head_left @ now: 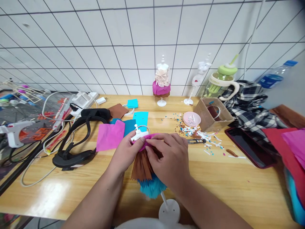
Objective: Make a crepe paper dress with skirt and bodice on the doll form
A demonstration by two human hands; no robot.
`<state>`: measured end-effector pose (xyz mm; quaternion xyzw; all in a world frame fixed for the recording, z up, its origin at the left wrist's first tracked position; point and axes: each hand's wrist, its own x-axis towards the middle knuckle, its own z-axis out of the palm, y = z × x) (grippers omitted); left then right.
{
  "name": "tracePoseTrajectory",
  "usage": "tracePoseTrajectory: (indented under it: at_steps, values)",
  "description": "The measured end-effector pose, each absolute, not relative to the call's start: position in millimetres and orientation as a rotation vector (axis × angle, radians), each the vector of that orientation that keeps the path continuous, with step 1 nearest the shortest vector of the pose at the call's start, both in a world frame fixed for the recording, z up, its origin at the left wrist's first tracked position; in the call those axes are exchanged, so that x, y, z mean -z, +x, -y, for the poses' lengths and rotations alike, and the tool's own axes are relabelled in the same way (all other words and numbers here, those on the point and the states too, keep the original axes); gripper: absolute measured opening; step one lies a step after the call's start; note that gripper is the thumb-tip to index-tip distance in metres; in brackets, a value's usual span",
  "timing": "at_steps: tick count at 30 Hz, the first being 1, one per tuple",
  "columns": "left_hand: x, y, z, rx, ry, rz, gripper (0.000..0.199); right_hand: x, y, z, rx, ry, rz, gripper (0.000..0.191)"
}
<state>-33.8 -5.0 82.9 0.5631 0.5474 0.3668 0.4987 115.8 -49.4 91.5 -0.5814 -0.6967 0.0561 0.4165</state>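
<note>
A small white mannequin lies tilted between my hands, its round base toward me. Pleated brown paper and fringed blue paper form layers of a skirt on it. My left hand is closed around the mannequin's upper body, the thumb pressing at the waist. With fingertips pinched, my right hand grips a strip of magenta paper at the waist. My right fingers cover part of that strip.
Magenta sheets, a black head strap and a glue gun lie left. Behind stand a dressed mannequin and a bare mannequin. To the right are paper scraps, a pink dish, a cardboard box and a phone.
</note>
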Motion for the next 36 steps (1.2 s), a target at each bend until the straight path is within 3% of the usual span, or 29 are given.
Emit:
tracePoseTrajectory:
  at_steps: [25, 27, 30, 33, 36]
  values:
    - [-77.0, -39.8, 1.0, -0.87, 1.274, -1.254, 0.036, -81.3, 133.5, 41.7, -0.28, -1.257, 1.811, 0.017]
    - [-77.0, -40.5, 0.9, -0.877, 1.267, -1.272, 0.04, -77.2, 139.4, 37.0, -0.398, -1.304, 1.637, 0.027]
    - [-75.4, -41.6, 1.5, -0.899, 1.233, -1.354, 0.053, -67.1, 144.4, 27.9, -0.816, -1.419, 1.461, 0.06]
    - [-73.5, -42.1, 2.1, -0.895, 1.207, -1.375, 0.066, -58.4, 144.8, 20.2, -1.245, -1.325, 1.39, 0.044]
    - [-72.8, -42.5, 2.2, -0.844, 1.25, -1.347, 0.067, -57.9, 144.1, 16.7, -1.24, -1.321, 1.305, 0.026]
